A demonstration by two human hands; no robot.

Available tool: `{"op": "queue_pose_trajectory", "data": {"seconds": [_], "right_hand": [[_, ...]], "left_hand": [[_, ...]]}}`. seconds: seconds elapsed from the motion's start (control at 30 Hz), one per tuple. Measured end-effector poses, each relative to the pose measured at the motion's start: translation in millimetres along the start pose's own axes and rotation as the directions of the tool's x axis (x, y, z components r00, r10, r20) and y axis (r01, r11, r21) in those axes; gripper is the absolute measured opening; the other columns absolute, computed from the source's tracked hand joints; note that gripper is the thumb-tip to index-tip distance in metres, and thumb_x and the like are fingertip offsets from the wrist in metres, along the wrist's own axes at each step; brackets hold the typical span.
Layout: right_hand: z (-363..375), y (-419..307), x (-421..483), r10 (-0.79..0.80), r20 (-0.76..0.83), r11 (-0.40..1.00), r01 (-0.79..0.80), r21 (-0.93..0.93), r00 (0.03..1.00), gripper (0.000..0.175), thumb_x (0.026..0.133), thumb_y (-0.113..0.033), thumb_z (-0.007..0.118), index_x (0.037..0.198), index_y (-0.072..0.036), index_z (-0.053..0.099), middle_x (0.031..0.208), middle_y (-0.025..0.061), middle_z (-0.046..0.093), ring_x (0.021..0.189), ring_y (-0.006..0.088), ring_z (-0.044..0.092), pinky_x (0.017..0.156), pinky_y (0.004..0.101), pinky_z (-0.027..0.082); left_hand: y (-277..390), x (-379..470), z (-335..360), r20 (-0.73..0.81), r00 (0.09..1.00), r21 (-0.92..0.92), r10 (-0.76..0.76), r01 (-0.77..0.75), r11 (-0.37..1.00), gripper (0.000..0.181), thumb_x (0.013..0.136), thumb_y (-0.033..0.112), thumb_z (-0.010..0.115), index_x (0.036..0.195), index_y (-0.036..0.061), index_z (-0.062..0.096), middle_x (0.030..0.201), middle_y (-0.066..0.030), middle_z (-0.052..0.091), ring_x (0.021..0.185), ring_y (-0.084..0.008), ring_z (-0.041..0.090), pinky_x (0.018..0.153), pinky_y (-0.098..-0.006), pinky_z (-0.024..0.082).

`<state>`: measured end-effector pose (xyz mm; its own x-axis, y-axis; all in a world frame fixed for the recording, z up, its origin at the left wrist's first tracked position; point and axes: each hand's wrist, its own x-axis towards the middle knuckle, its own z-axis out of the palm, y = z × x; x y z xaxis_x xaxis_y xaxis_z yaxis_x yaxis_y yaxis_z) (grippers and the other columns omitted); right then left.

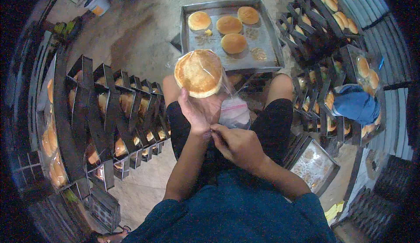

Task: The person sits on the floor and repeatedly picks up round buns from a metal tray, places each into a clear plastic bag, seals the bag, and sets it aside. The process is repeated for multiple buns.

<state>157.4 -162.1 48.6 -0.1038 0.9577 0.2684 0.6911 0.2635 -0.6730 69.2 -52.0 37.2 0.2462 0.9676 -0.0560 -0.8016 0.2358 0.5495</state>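
A round bread bun (pixel 199 74) in a clear plastic bag rests on my left hand (pixel 202 111), flat pale-golden face up, with the thumb at its lower edge. My right hand (pixel 238 144) is at the left wrist, its thumb and forefinger pinched together near the bag's lower edge; whether they grip the film is hard to see. A stack of clear plastic bags (pixel 234 113) with a pink line lies between my thighs, just right of the left palm. Ahead, a metal baking tray (pixel 269 42) holds several golden round buns (pixel 229 25).
Stacked metal trays of bread (pixel 88 101) stand at the left, and more bread trays (pixel 331 82) at the right, with a blue cloth (pixel 356 104) on top. An empty-looking, stained tray (pixel 311 164) lies low at the right. A white bucket (pixel 97 3) is at the far left. Someone's foot (pixel 115 236) shows at the lower left.
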Motion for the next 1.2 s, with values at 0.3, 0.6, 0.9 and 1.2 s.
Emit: {"op": "queue_pose_trajectory", "data": {"seconds": [0.3, 0.6, 0.9, 1.2], "right_hand": [[-43.4, -2.8, 5.8, -0.245, 0.671, 0.907, -0.080, 0.414, 0.700, 0.025, 0.083, -0.016, 0.070, 0.101, 0.000, 0.062, 0.077, 0.0149, 0.064, 0.071, 0.0305, 0.066, 0.065, 0.0398, 0.052], [-1.5, 87.9, 33.3, -0.034, 0.047, 0.998, 0.031, 0.054, 0.998, 0.035, 0.076, -0.012, 0.076, 0.110, -0.014, 0.072, 0.127, 0.0121, 0.062, 0.115, 0.0312, 0.055, 0.101, 0.0431, 0.046], [88.4, 17.5, 77.2, 0.000, 0.115, 0.877, -0.055, 0.477, 0.993, 0.016, 0.079, -0.013, 0.078, 0.089, -0.006, 0.067, 0.098, 0.0091, 0.071, 0.090, 0.0241, 0.069, 0.077, 0.0323, 0.053], [68.8, 35.5, 96.3, 0.063, 0.316, 0.709, -0.265, 0.654, 0.947, 0.014, 0.080, -0.005, 0.077, 0.091, 0.002, 0.071, 0.099, 0.0108, 0.070, 0.092, 0.0176, 0.066, 0.084, 0.0293, 0.051]], "left_hand": [[8.4, 13.3, -59.1, 0.096, 0.982, -0.376, -0.165, 0.189, 0.907, 0.094, 0.081, 0.074, 0.052, 0.147, 0.0087, 0.034, 0.146, -0.0182, 0.042, 0.131, -0.0400, 0.044, 0.103, -0.0540, 0.043], [16.4, -8.6, -98.0, -0.104, 0.975, -0.391, -0.197, 0.142, 0.909, 0.091, 0.086, 0.075, 0.042, 0.143, 0.0037, 0.038, 0.143, -0.0192, 0.046, 0.130, -0.0390, 0.047, 0.105, -0.0532, 0.042], [77.2, -54.3, -153.7, -0.284, 0.729, 0.866, 0.623, -0.083, 0.492, 0.040, 0.104, 0.036, 0.044, 0.123, 0.0032, 0.054, 0.129, -0.0162, 0.055, 0.118, -0.0279, 0.055, 0.102, -0.0395, 0.043], [81.2, -62.0, -159.8, -0.025, 0.757, 0.894, 0.653, -0.275, 0.354, 0.009, 0.090, 0.001, 0.060, 0.095, -0.0021, 0.067, 0.105, -0.0154, 0.066, 0.101, -0.0235, 0.062, 0.090, -0.0340, 0.049]]}}
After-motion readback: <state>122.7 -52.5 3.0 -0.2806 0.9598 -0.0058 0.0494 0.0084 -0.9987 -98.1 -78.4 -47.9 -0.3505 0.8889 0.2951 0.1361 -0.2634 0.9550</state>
